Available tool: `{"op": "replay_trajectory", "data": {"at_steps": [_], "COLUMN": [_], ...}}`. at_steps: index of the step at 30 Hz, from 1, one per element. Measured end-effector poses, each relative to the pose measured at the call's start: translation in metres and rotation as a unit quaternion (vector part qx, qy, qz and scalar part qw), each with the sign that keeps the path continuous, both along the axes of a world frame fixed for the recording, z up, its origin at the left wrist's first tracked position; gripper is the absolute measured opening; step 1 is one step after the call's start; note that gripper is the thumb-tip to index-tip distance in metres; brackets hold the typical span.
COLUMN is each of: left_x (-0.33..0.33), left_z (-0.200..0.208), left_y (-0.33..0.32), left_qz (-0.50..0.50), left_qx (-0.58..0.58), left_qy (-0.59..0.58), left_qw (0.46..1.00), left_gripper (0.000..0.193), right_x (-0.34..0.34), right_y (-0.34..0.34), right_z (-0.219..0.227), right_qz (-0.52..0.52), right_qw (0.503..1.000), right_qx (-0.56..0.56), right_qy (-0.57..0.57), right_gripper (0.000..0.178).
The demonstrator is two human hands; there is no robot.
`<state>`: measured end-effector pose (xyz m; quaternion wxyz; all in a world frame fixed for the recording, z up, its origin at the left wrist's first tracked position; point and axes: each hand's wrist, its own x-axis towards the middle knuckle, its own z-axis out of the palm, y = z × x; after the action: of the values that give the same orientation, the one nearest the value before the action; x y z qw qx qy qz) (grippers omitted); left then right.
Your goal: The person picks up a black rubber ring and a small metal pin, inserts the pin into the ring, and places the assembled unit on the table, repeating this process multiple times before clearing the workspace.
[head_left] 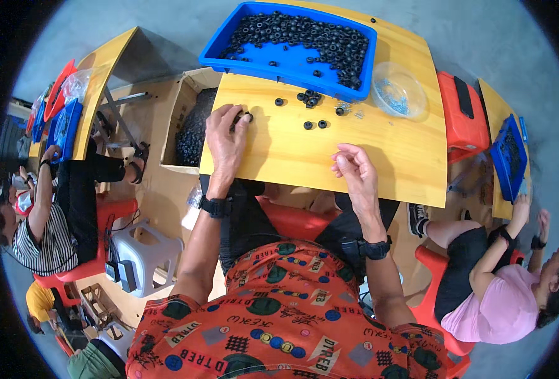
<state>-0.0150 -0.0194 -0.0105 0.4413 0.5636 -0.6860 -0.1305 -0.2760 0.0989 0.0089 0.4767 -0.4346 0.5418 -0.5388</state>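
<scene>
My left hand (pixel 224 140) is closed near the left side of the yellow table (pixel 279 155), its thumb and fingers on a small black ring-shaped part (pixel 248 117). Over the front right of the tabletop, my right hand (pixel 359 172) has thumb and forefinger together; whatever they may pinch is too small to make out. Between the hands and a blue tray (pixel 210 50) lie several loose black parts (pixel 308 125). More black parts (pixel 342 47) fill much of that tray. A clear round bowl (pixel 421 95) holds thin bluish pieces, with a few similar bits (pixel 355 110) scattered beside it.
An open cardboard box (pixel 169 145) of black parts stands on the floor at left. A red case (pixel 459 120) sits right of the table. People work at tables on both sides, with blue trays (pixel 510 158). A white stool (pixel 142 252) stands at lower left.
</scene>
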Motion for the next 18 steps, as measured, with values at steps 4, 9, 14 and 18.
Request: {"op": "replay_trajectory", "data": {"at_steps": [4,9,14,18], "left_x": [-0.009,-0.001,0.065,0.083], "left_z": [0.005,-0.013,-0.015,-0.006], "left_y": [-0.001,-0.015,-0.048,-0.045], "left_qz": [-0.053,-0.099,0.005,0.113], "left_qx": [-0.042,-0.046,-0.056,-0.085], "left_qy": [-0.104,-0.179,-0.194,-0.286], "left_qw": [0.992,0.978,0.979,0.948], "left_gripper": [0.035,0.028,0.028,0.031], "right_x": [-0.001,0.001,-0.002,0.001], "right_y": [-0.002,-0.001,0.003,0.001], "right_z": [-0.005,-0.008,-0.012,-0.011], "right_qz": [-0.012,-0.014,-0.024,-0.019], "right_qw": [1.000,0.999,0.999,0.999], "right_qx": [0.001,0.012,0.008,0.003], "right_qy": [0.015,0.030,0.027,0.031], "right_gripper": [0.025,0.022,0.020,0.019]}}
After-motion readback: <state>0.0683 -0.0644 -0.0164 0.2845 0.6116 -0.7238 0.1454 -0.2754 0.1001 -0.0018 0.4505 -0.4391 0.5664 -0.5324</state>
